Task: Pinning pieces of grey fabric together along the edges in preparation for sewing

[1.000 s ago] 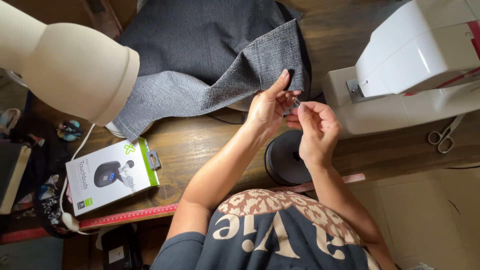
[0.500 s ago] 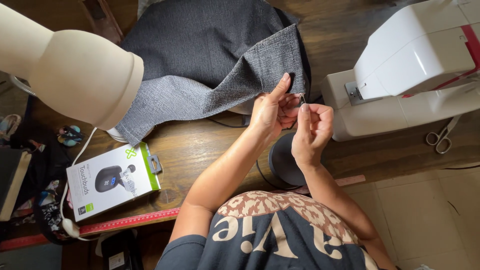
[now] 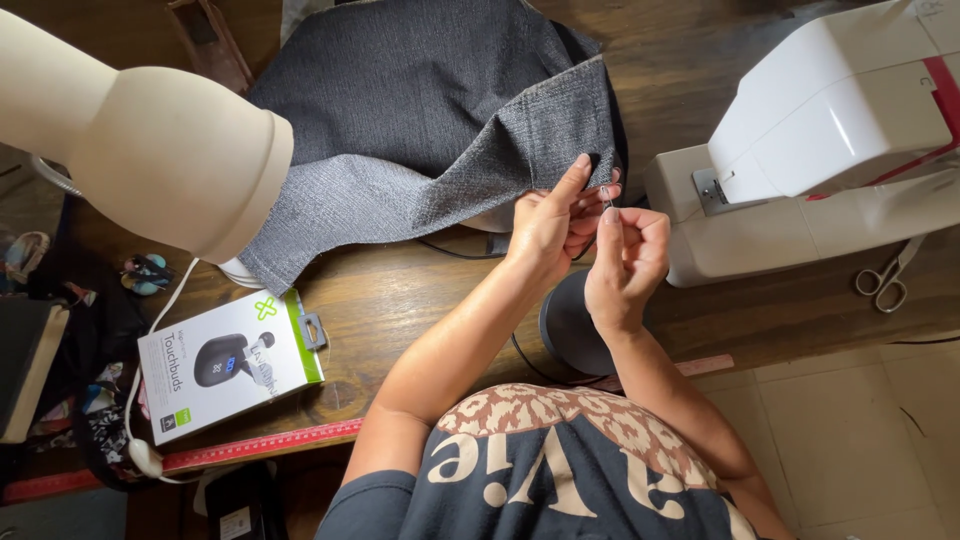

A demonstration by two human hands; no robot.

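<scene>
Fingers of my right hand (image 3: 625, 262) are pinched shut on a small metal pin (image 3: 606, 196), held upright. Just beside them, my left hand (image 3: 548, 222) grips the grey fabric's (image 3: 420, 120) edge, forefinger stretched up along it. I see the pin touching that edge, between both hands. Beyond my right fingers stands the white sewing machine (image 3: 830, 130); scissors (image 3: 885, 280) lie well apart.

Wooden table (image 3: 420, 300), pretty crowded: grey fabric (image 3: 430, 120) spread across the top, white sewing machine (image 3: 830, 150) on the right with scissors (image 3: 885, 278) beside it, a white box (image 3: 230, 362) and red ruler (image 3: 265, 446) along the front edge, dark round pad (image 3: 570, 325) near the middle.
</scene>
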